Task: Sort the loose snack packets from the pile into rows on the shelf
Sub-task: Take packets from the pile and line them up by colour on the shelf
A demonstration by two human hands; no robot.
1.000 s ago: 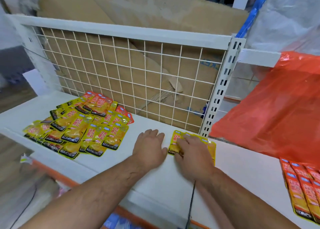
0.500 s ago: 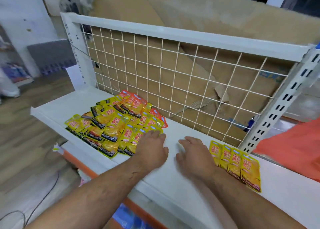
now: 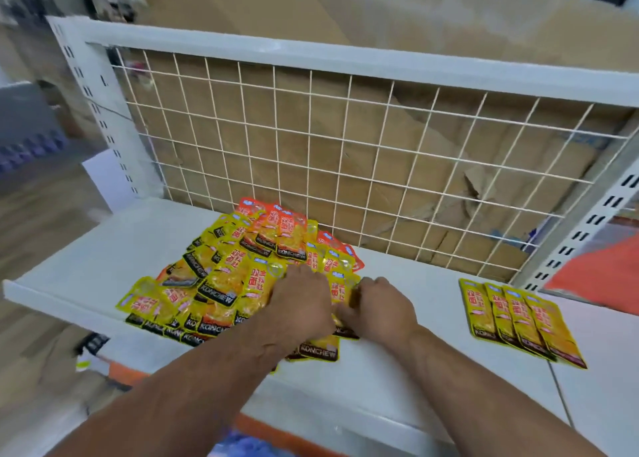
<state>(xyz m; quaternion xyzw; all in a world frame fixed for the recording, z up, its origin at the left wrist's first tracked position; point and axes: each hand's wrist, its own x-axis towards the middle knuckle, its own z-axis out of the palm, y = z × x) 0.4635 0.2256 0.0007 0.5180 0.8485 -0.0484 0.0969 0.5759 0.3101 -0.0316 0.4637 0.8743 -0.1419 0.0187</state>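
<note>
With the left hand flat and released on the pile, the right hand, fingers curled, grip unclear, should slide the near packet right to the row.

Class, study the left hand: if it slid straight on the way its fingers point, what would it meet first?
The left hand rests on the pile; straight on it would meet more yellow packets first, then probably the wire mesh.
</note>
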